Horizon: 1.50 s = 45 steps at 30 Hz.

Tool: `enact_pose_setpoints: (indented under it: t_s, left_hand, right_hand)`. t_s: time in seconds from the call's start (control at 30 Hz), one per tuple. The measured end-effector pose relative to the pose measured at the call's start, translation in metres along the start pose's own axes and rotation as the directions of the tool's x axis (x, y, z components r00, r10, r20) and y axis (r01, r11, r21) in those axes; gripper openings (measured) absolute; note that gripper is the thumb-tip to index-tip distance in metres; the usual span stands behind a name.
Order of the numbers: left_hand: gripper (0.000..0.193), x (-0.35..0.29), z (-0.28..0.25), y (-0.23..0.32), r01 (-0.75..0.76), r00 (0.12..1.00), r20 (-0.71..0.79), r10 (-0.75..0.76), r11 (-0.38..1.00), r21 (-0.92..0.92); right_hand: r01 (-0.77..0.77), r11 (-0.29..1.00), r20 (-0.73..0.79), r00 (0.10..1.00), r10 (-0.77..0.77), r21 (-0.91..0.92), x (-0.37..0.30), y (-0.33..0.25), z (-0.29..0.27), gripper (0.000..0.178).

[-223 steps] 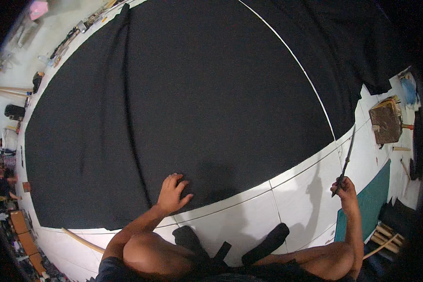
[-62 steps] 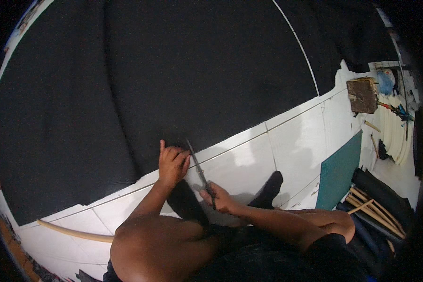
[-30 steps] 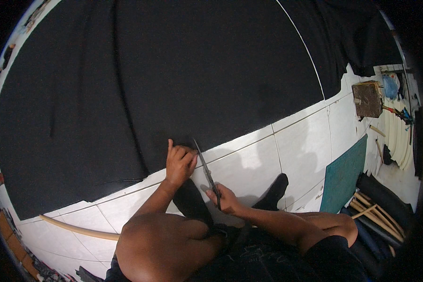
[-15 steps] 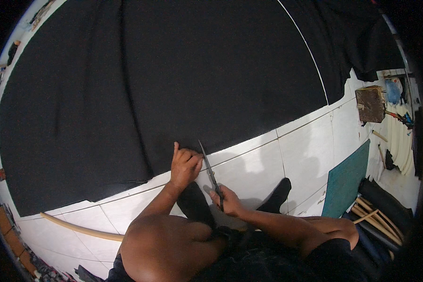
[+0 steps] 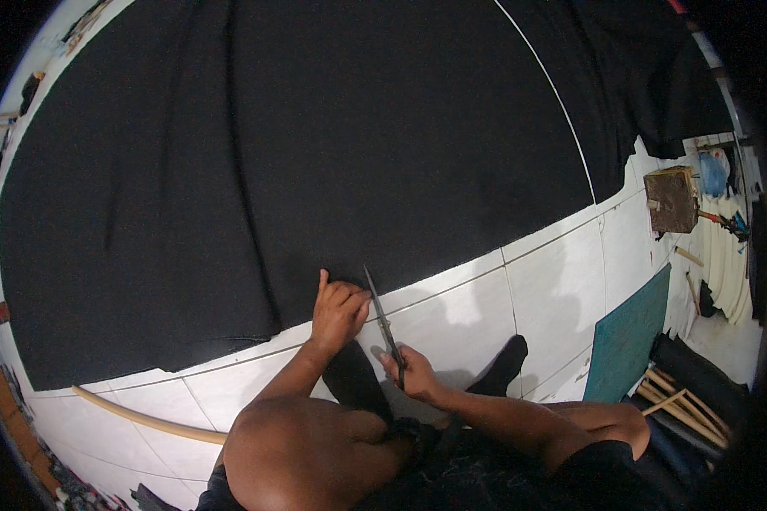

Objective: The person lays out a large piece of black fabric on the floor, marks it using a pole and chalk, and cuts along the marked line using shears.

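A large sheet of black fabric point(image 5: 383, 145) lies spread over the floor, its near edge running across in front of me. My left hand point(image 5: 341, 308) rests on that edge with its fingers curled, pinching the cloth beside the scissors; one finger sticks up, and the fingertips are partly hidden. In my right hand point(image 5: 413, 373) are long dark scissors point(image 5: 383, 324), gripped by the handles. Their blades point away from me, with the tip over the fabric's edge just right of my left hand. The blades look nearly closed.
White floor tiles point(image 5: 452, 302) show between the fabric and my feet. A pale curved wooden strip point(image 5: 149, 417) lies at left. On the right are a green board point(image 5: 626, 336), a brown block point(image 5: 671, 200), dark rolls point(image 5: 703, 375) with wooden sticks, and a white line point(image 5: 554, 81) across the cloth.
The whole scene sits slightly lower in the picture, as the view has shifted a little. Both hands and the scissors keep almost the same place at the fabric's edge.
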State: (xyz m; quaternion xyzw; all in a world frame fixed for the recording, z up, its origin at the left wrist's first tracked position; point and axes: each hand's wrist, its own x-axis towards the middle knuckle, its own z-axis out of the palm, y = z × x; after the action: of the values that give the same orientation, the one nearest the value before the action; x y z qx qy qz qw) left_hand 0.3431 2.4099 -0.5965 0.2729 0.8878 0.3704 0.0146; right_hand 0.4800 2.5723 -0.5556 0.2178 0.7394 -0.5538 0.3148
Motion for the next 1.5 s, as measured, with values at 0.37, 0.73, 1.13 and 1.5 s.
enact_pose_setpoints:
  t_s: [0.37,0.73,1.13,1.5]
  left_hand:
    - [0.017,-0.001,0.001,-0.003,-0.008,1.0,0.001,0.008,1.0,0.001]
    - [0.029,-0.009,0.0,-0.003,-0.035,0.994,0.102,0.031,0.998,0.044]
    - [0.061,-0.014,-0.005,0.022,0.015,0.951,0.298,-0.087,0.972,0.234]
    - [0.058,-0.025,0.003,0.03,0.052,0.932,0.327,-0.156,0.951,0.303]
  right_hand:
    - [-0.079,0.997,0.04,0.996,0.079,-0.008,0.013,-0.021,-0.008,0.053]
    - [-0.116,0.99,0.02,0.993,0.115,0.077,0.015,-0.02,-0.003,0.041]
    - [-0.129,0.984,0.159,0.981,0.108,0.123,0.011,-0.047,-0.029,0.047]
    - [-0.045,0.986,0.14,0.99,0.022,0.161,0.021,-0.054,-0.017,0.051]
